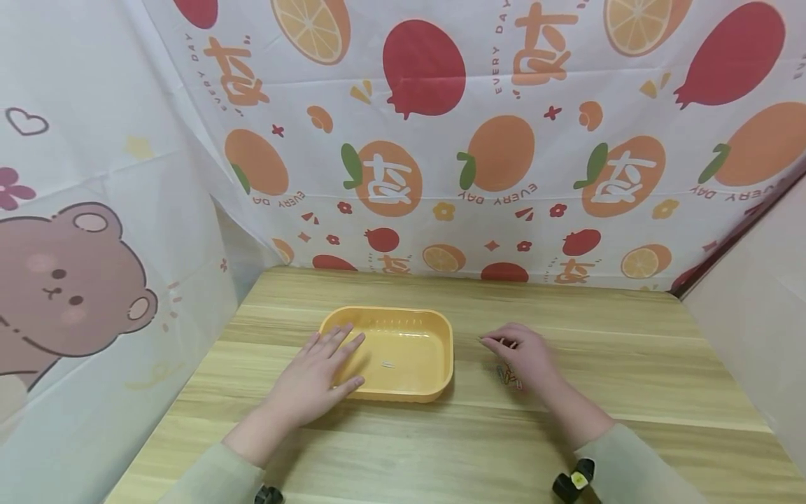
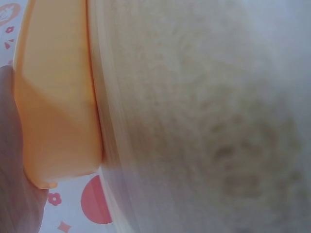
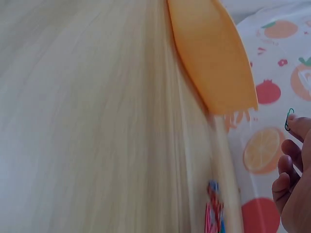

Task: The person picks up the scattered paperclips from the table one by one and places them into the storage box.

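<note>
My right hand (image 1: 522, 353) pinches a green paper clip (image 3: 289, 120) between thumb and fingertip, raised over the table just right of the tray. Below that hand lies a small pile of colourful paper clips (image 1: 508, 378), partly hidden by it in the head view; the right wrist view shows the pile (image 3: 214, 208) blurred on the wood. A yellow-orange plastic tray (image 1: 441, 378) stands at the middle of the table. On its floor lie small pale paper clips (image 1: 387, 365). My left hand (image 1: 315, 381) rests over the tray's left rim with fingers spread and straight.
The wooden table (image 1: 403, 448) reaches back to a fruit-print cloth (image 1: 434, 175). A bear-print cloth (image 1: 75, 280) hangs along the left, and a pale panel (image 1: 755, 315) borders the right side.
</note>
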A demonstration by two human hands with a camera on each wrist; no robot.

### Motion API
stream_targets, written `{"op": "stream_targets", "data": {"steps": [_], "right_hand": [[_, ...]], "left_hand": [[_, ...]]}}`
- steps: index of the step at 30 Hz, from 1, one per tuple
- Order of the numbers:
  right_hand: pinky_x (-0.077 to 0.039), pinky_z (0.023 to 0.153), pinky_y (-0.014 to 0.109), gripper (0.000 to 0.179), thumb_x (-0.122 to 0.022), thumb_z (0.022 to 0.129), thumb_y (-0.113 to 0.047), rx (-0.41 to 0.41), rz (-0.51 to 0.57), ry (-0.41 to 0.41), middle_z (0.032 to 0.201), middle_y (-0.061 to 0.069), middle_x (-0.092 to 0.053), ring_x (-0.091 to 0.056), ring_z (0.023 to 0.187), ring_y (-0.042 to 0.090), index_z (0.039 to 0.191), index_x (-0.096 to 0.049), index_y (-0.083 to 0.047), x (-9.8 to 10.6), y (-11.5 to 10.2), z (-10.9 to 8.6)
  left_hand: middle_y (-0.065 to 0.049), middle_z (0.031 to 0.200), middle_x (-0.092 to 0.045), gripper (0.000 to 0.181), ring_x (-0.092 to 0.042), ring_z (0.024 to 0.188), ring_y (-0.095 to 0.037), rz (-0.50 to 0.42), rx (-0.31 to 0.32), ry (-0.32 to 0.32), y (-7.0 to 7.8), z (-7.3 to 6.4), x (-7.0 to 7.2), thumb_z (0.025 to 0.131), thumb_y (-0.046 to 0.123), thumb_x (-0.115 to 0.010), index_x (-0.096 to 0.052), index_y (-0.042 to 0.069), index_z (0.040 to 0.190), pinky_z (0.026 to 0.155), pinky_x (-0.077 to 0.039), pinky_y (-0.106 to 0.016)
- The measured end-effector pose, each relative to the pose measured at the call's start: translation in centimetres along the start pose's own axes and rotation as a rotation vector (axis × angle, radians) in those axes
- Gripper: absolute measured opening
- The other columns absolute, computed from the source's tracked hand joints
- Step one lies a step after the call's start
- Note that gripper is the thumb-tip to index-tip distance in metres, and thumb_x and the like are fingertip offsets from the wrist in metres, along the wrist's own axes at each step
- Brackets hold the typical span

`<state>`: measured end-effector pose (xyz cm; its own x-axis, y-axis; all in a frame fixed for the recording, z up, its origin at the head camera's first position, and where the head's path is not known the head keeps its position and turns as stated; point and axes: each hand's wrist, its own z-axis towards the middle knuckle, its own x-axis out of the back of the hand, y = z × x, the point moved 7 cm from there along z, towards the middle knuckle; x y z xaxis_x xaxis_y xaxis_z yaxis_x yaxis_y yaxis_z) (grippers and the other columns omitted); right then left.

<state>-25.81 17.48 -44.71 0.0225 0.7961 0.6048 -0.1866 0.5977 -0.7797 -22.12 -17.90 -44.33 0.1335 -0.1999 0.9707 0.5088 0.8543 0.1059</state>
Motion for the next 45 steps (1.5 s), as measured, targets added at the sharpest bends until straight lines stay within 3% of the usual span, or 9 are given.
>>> {"op": "stream_targets", "data": {"steps": [8,16,22,28,38,45], "right_hand": [[-0.051,0.066,0.027,0.013,-0.073,0.091,-0.031,0.040,0.117,-0.020,0.089,-0.008,-0.068,-0.059,0.081,0.014,0.097,-0.080,-0.021,-2.7,-3.0,1.2],[-0.050,0.065,0.027,0.008,-0.076,0.089,-0.030,0.074,0.177,-0.040,0.085,-0.008,-0.067,-0.058,0.078,0.014,0.092,-0.080,-0.024,-5.0,-5.9,2.1],[-0.050,0.061,0.026,0.012,-0.075,0.090,-0.029,0.090,0.184,-0.076,0.081,-0.006,-0.064,-0.056,0.077,0.015,0.094,-0.081,-0.020,-6.6,-7.5,2.8],[-0.050,0.060,0.026,0.008,-0.076,0.089,-0.027,0.099,0.185,-0.105,0.081,-0.007,-0.065,-0.057,0.076,0.016,0.093,-0.081,-0.022,-8.0,-8.6,3.3],[-0.051,0.062,0.026,0.007,-0.075,0.089,-0.028,0.156,0.138,-0.132,0.083,-0.011,-0.065,-0.057,0.077,0.013,0.091,-0.080,-0.023,-9.4,-9.6,3.3],[-0.049,0.063,0.024,0.009,-0.074,0.090,-0.030,0.189,-0.043,-0.197,0.080,-0.013,-0.061,-0.053,0.074,0.011,0.091,-0.080,-0.022,-10.7,-10.5,3.5]], "left_hand": [[-0.008,0.162,-0.026,0.074,-0.021,0.149,-0.030,0.007,0.001,-0.007,0.1,0.0,0.2,0.096,0.064,-0.047,-0.031,0.024,0.157,0.121,-0.014,-0.053],[-0.009,0.162,-0.026,0.073,-0.020,0.149,-0.031,0.001,0.002,-0.006,0.1,0.1,0.3,0.097,0.062,-0.048,-0.031,0.023,0.157,0.121,-0.013,-0.053],[-0.009,0.163,-0.025,0.074,-0.019,0.150,-0.030,0.003,0.006,-0.006,-0.1,0.1,0.2,0.097,0.064,-0.045,-0.031,0.023,0.157,0.121,-0.013,-0.053],[-0.008,0.162,-0.025,0.072,-0.020,0.150,-0.030,0.002,0.004,-0.002,0.0,0.1,0.3,0.097,0.059,-0.052,-0.032,0.023,0.157,0.121,-0.013,-0.053],[-0.010,0.161,-0.028,0.072,-0.023,0.149,-0.032,0.007,-0.010,0.016,0.2,0.1,0.4,0.097,0.058,-0.052,-0.034,0.022,0.156,0.119,-0.019,-0.056],[-0.009,0.162,-0.026,0.072,-0.020,0.150,-0.030,0.003,0.000,0.000,-0.1,0.1,0.0,0.097,0.058,-0.053,-0.033,0.023,0.156,0.120,-0.015,-0.054]]}}
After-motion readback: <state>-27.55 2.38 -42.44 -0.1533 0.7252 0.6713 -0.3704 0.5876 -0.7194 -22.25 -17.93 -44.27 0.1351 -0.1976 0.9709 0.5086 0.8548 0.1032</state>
